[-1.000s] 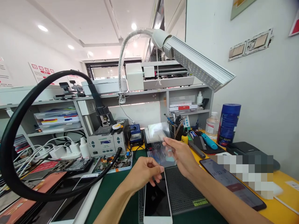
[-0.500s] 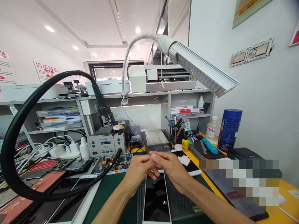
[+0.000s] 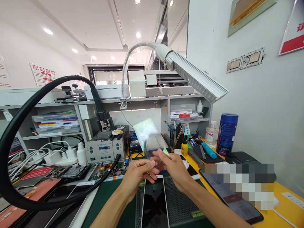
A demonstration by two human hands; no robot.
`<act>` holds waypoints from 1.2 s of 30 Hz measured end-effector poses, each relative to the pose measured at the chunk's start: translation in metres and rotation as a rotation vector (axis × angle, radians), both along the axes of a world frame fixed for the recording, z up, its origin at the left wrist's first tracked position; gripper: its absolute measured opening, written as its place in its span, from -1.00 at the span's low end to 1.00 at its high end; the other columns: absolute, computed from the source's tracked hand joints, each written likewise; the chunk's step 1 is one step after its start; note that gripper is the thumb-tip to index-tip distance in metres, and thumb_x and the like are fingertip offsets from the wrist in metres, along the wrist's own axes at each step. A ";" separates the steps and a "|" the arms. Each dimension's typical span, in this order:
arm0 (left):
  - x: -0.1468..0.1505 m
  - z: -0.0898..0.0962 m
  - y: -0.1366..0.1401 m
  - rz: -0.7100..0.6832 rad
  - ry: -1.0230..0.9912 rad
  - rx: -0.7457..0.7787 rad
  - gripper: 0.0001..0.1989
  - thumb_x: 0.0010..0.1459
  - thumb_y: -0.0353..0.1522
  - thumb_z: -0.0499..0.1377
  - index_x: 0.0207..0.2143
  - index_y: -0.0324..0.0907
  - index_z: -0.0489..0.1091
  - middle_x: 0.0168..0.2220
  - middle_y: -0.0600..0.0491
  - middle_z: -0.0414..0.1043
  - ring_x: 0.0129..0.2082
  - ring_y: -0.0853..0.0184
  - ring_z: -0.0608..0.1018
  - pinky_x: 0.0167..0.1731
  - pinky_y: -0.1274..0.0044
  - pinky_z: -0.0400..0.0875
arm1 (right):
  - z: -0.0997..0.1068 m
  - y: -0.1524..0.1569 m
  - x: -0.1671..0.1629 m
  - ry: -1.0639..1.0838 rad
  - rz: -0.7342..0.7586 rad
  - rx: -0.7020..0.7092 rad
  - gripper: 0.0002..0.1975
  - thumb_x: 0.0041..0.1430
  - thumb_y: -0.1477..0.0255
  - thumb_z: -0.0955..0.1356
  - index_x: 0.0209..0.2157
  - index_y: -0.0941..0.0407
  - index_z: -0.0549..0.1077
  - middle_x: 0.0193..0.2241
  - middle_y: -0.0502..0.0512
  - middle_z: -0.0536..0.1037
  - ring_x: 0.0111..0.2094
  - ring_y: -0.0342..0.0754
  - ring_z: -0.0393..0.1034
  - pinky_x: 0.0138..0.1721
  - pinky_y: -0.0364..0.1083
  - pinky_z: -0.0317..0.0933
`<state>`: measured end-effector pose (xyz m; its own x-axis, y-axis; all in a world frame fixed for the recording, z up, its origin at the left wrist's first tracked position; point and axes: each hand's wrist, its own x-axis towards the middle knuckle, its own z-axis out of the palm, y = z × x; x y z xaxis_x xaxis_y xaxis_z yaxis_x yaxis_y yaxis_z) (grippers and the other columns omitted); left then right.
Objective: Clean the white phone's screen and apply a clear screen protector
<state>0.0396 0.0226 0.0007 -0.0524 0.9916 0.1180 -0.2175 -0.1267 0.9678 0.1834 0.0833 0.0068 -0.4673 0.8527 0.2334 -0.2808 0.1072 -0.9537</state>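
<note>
A clear plastic film (image 3: 145, 131) with a bright, rainbow-tinted glare stands up beyond my fingers; its lower outline is hard to make out. My left hand (image 3: 140, 172) pinches the film's near edge, thumb against bent fingers. Close beside it, my right hand (image 3: 174, 166) also has its thumb and fingers pressed together at that edge. Just below both hands lies a white-framed smartphone (image 3: 155, 202), its dark screen facing up. The phone rests on a black perforated pad (image 3: 181, 202) over a green mat (image 3: 109, 202).
A black hose (image 3: 6, 171) loops across the left side from a grey soldering station (image 3: 103, 150). Circuit boards (image 3: 104, 171) lie behind the mat. A lamp (image 3: 197, 76) hangs overhead. To the right are another phone (image 3: 234, 196) and a yellow bottle (image 3: 184, 148).
The film's bright glare now shows above the hands, where it was not visible before. My hands have parted slightly. The whole view has shifted a little to the right.
</note>
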 end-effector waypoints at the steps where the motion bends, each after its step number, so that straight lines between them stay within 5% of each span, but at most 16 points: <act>1: -0.001 0.001 -0.001 0.002 0.007 0.008 -0.66 0.01 -0.16 0.39 -0.45 -0.30 0.56 -0.48 -0.09 0.57 -0.56 0.35 0.53 -0.52 0.55 0.43 | 0.001 0.000 0.001 0.002 0.009 -0.019 -0.45 0.05 -0.04 0.42 -0.24 0.19 0.64 -0.37 0.18 0.62 -0.37 0.00 0.48 -0.33 -0.03 0.36; 7: -0.010 0.003 -0.003 -0.031 0.079 0.037 -0.66 0.04 -0.15 0.36 -0.46 -0.30 0.55 -0.48 -0.10 0.57 -0.54 0.32 0.54 -0.49 0.51 0.45 | 0.004 0.005 0.008 0.021 0.102 -0.028 -0.43 0.12 -0.05 0.38 -0.27 0.23 0.63 -0.37 0.24 0.62 -0.35 0.03 0.49 -0.35 -0.05 0.34; 13: -0.008 0.001 -0.003 -0.078 0.141 0.040 -0.67 0.07 -0.19 0.33 -0.53 -0.30 0.55 -0.51 -0.09 0.55 -0.55 0.32 0.53 -0.50 0.53 0.42 | 0.001 0.003 0.007 -0.098 0.040 0.054 -0.61 -0.10 0.22 0.57 -0.25 0.13 0.58 -0.44 0.01 0.57 -0.44 -0.10 0.40 -0.37 -0.09 0.31; 21: -0.008 -0.003 0.000 -0.086 0.170 0.033 -0.62 0.07 -0.11 0.32 -0.55 -0.26 0.52 -0.54 -0.07 0.54 -0.58 0.32 0.52 -0.50 0.52 0.43 | 0.000 0.006 0.006 -0.127 0.080 0.088 -0.60 0.07 0.07 0.45 -0.42 0.16 0.62 -0.44 0.08 0.56 -0.41 -0.09 0.38 -0.39 -0.11 0.27; 26: -0.012 -0.004 0.001 -0.097 0.151 0.019 -0.64 0.08 -0.14 0.32 -0.55 -0.27 0.52 -0.55 -0.06 0.53 -0.58 0.33 0.51 -0.49 0.52 0.42 | 0.001 0.008 0.009 -0.114 0.130 0.024 -0.49 0.12 -0.01 0.39 -0.17 0.16 0.62 -0.37 0.15 0.61 -0.36 -0.03 0.44 -0.36 -0.08 0.31; 30: -0.016 -0.005 0.002 -0.105 0.132 0.011 -0.66 0.06 -0.15 0.33 -0.51 -0.28 0.53 -0.56 -0.06 0.53 -0.57 0.32 0.51 -0.49 0.50 0.42 | 0.004 0.009 0.012 -0.057 0.196 -0.054 -0.48 0.14 0.00 0.39 -0.21 0.21 0.61 -0.34 0.20 0.61 -0.34 -0.01 0.46 -0.34 -0.06 0.32; 36: -0.017 -0.005 0.001 -0.142 0.151 -0.001 -0.68 0.05 -0.19 0.34 -0.53 -0.29 0.52 -0.55 -0.07 0.52 -0.55 0.31 0.52 -0.50 0.50 0.42 | 0.002 0.012 0.012 -0.118 0.075 0.031 -0.64 -0.04 0.21 0.55 -0.28 0.16 0.57 -0.46 0.03 0.55 -0.40 -0.06 0.43 -0.37 -0.09 0.30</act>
<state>0.0221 0.0231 -0.0038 0.1065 0.9879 0.1127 -0.0857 -0.1038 0.9909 0.1950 0.0950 0.0085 -0.5554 0.8075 0.1988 -0.1755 0.1198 -0.9772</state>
